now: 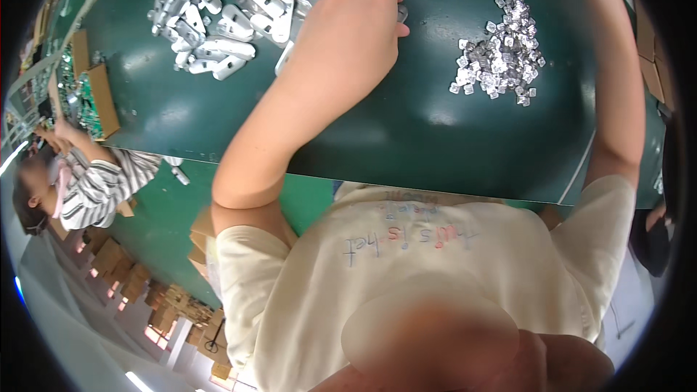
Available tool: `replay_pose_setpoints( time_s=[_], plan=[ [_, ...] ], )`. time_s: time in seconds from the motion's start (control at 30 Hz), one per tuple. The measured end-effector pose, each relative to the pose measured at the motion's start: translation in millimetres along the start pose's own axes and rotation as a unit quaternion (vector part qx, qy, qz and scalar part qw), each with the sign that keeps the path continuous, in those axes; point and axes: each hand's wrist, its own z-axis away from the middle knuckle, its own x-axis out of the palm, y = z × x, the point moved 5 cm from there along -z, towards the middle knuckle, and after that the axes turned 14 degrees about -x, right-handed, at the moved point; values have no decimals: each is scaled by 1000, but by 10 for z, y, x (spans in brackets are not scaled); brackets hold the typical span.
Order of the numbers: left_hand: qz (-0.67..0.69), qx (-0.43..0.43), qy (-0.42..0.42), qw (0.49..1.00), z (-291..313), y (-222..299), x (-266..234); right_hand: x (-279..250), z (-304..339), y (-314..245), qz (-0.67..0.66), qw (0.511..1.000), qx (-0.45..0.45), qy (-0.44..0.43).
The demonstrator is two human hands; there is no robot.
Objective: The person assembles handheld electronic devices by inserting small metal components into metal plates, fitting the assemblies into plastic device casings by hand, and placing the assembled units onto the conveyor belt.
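My left hand (356, 25) reaches across the green tabletop, its fingers curled and closed. A grey metal end of a silver part (402, 12) shows between its fingers and thumb; most of that part is hidden by the hand. Just left of the hand lies a loose pile of long, round-ended silver metal parts (232, 22), several with a dark hole. Over to the right is a heap of small, shiny, square clear-looking pieces (501, 58). My right forearm stretches up along the right side, and its hand is beyond the top of the picture.
The green table (450, 152) has its near edge against my body. At the far left, another person in a striped sleeve (94, 185) works beside a cardboard box (102, 101) and green circuit boards (83, 105). Cardboard cartons (174, 305) stand on the floor behind.
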Motion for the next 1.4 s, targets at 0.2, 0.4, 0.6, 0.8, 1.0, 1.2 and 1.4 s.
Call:
replay_pose_setpoints(
  time_s=[0.2, 0.4, 0.6, 0.8, 1.0, 1.2, 1.4],
  plan=[
    [257, -81, -71, 960, -86, 37, -169, 477, 845, -840, -21, 988, -56, -143],
    [463, -144, -105, 868, -99, 138, -73, 565, 1074, -724, 10, 992, -37, -122],
    [512, 282, 3, 812, -105, 224, -145, 361, 1024, -626, -269, 957, 107, 24],
    [456, -34, -23, 889, 42, 274, -84, 149, 962, -667, -311, 936, 90, 139],
    [550, -22, -10, 835, 102, 218, -31, 172, 945, -729, -312, 942, 42, 119],
    [520, 36, 13, 853, 134, 230, 56, 368, 948, -786, -486, 860, 93, 124],
    [492, 15, -34, 870, 131, 266, 75, 430, 1018, -684, -481, 864, 127, 79]
  ],
)
